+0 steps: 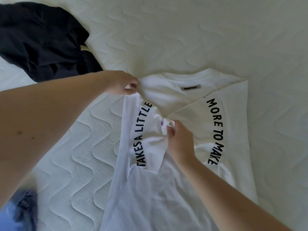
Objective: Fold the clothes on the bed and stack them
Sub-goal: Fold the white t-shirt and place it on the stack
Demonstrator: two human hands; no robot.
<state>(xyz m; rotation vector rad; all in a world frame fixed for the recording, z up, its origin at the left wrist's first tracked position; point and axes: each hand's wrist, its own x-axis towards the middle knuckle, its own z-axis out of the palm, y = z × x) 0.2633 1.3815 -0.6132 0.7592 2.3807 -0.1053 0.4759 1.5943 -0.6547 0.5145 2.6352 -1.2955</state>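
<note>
A white T-shirt (166, 189) with curved black lettering lies on the bed, collar away from me, both sides folded in toward the middle. My left hand (120, 84) pinches the fabric at the shirt's upper left shoulder. My right hand (178, 139) pinches a small bunch of the left flap's edge near the shirt's centre. A grey label (190, 87) shows below the collar.
A crumpled black garment (43, 40) lies at the upper left of the white quilted mattress (183, 30). Something blue and dark (20, 212) sits blurred at the lower left corner.
</note>
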